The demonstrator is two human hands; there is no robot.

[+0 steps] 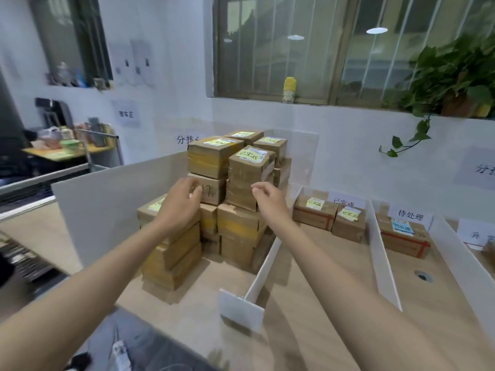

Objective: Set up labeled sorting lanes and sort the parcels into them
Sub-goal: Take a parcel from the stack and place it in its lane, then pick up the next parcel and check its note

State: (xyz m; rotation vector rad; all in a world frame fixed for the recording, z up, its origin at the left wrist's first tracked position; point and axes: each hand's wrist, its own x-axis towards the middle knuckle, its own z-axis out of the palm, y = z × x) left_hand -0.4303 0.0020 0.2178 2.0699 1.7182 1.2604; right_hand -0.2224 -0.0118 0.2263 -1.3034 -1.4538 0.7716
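Left hand (182,203), right hand (267,200), grips half-open

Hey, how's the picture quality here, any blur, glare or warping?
Head view: wide-angle distortion splays the white lane divider panels outward; the cluttered table at far left is blurred; bright oval light reflections glare in the window glass; the stacked brown cardboard parcels are fairly sharp and evenly lit.

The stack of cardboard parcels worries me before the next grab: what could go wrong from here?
1. The brown cardboard parcel with the yellow note sits tilted atop the uneven stack of brown cardboard parcels. Pulling a lower box near the left hand or right hand could topple it.
2. Falling boxes might knock the thin white divider board beside the stack, mixing lanes.
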